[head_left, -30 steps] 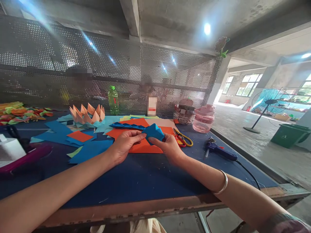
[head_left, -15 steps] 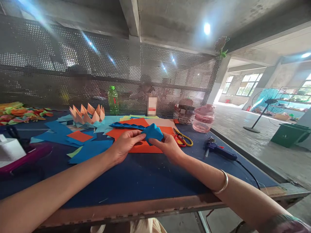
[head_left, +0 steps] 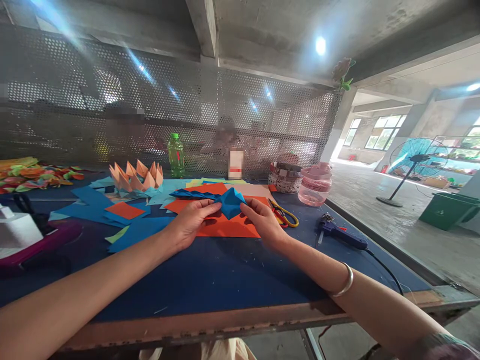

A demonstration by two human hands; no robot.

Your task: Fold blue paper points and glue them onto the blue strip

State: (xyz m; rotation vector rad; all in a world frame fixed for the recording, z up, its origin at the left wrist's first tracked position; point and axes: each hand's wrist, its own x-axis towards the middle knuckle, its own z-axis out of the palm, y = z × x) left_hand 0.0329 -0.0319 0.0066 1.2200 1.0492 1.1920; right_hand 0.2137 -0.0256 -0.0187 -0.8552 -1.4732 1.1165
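Drawn a little apart since the earlier frame were the left hand [head_left: 189,225] and the right hand [head_left: 264,222], and the folded blue paper [head_left: 229,202] was stretched out longer between them. It was held at the middle of the frame, over an orange paper sheet [head_left: 228,229] lying on a dark blue table [head_left: 210,282]. Neither hand was spread: the paper was pinched from each side between fingers and thumb. Folding appeared to be the work in hand, and the long loose point seemed to call for a firm, even crease. Toward the upper right of the table, a patterned round pot [head_left: 285,180] and a clear pink jar [head_left: 315,186] stood side by side; what the pot held was hidden, and the jar's contents could not be made out. Farther left stood a green plastic bottle [head_left: 176,156].
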